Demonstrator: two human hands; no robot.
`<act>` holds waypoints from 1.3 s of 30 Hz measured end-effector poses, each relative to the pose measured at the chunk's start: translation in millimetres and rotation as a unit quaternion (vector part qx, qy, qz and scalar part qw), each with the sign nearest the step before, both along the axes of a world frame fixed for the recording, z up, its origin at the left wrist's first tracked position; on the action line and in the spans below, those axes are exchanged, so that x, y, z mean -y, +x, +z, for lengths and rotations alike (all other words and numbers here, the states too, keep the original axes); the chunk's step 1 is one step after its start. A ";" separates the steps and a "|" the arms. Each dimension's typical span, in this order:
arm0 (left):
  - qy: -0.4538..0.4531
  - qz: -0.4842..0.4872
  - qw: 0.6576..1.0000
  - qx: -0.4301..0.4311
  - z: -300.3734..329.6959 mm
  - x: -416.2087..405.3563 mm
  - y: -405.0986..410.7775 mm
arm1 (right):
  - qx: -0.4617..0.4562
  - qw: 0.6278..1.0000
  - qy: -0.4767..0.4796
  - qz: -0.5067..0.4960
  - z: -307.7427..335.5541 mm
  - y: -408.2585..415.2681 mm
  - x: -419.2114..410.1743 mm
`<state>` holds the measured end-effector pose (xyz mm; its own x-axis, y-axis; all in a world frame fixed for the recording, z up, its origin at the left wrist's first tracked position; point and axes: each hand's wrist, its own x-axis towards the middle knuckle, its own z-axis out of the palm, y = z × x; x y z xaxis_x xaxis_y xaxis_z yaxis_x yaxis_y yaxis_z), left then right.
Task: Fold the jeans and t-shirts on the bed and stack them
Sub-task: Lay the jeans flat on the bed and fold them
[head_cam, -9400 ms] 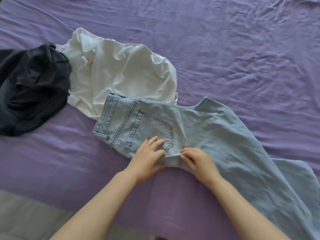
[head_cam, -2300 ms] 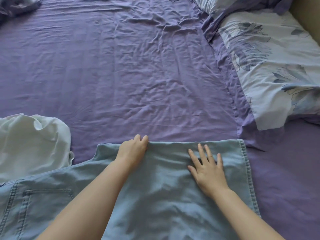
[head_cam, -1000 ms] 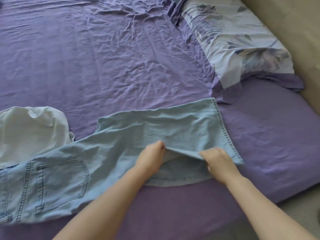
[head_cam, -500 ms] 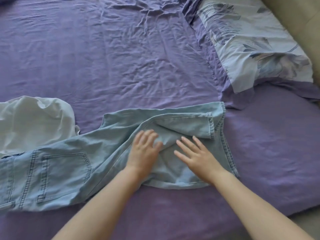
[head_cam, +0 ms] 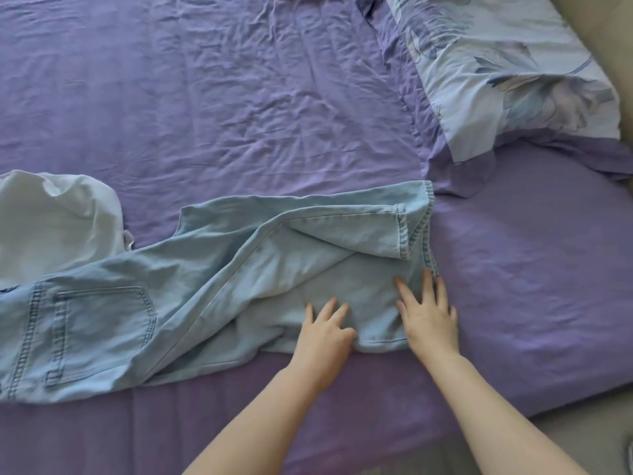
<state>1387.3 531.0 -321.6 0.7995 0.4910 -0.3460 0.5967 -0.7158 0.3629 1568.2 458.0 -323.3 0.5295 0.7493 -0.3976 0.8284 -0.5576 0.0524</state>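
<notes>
Light blue jeans lie across the purple bed, waist and back pocket at the left, hems at the right. The upper leg is flipped back, so its hem lies short of the lower leg's hem. My left hand rests on the lower leg near its front edge, fingers slightly bent. My right hand lies flat with spread fingers on the same leg, beside the hem. A crumpled white t-shirt sits at the left, touching the jeans' waist end.
A floral pillow lies at the top right on the wrinkled purple sheet. The bed's front edge runs along the bottom, and its right corner drops off to a beige floor.
Both hands slid toward the front edge and to the right over the lower leg. The flipped upper leg spread further back.
</notes>
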 end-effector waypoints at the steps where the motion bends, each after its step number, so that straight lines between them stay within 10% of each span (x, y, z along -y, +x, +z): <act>1: -0.022 0.021 1.000 0.009 0.9 2.1 3.7 | 0.002 1.000 0.007 -0.012 2.6 0.8 2.0; 12: -0.204 0.202 0.954 0.091 14.5 29.2 40.7 | 0.052 0.987 0.150 0.025 28.2 39.0 11.1; 16: -0.138 0.108 0.984 0.029 6.5 29.5 34.8 | 0.074 0.997 0.004 0.024 16.3 41.9 22.3; 22: 0.005 0.000 0.998 -0.056 1.2 -10.8 23.8 | -0.001 0.992 0.041 0.120 1.7 26.8 -11.8; 34: 0.026 0.057 0.987 -0.146 -11.8 -13.7 -3.1 | -0.032 0.991 -0.069 0.110 -11.4 7.3 -31.0; 39: 0.095 0.046 0.994 -0.002 21.4 -32.5 -18.5 | 0.013 0.972 0.086 0.218 30.1 -5.8 -60.3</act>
<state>1368.9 563.5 -300.2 0.7473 0.6182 -0.2435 0.6635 -0.7138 0.2241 1562.4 518.4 -293.2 0.1559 0.9590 -0.2368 0.9875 -0.1571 0.0138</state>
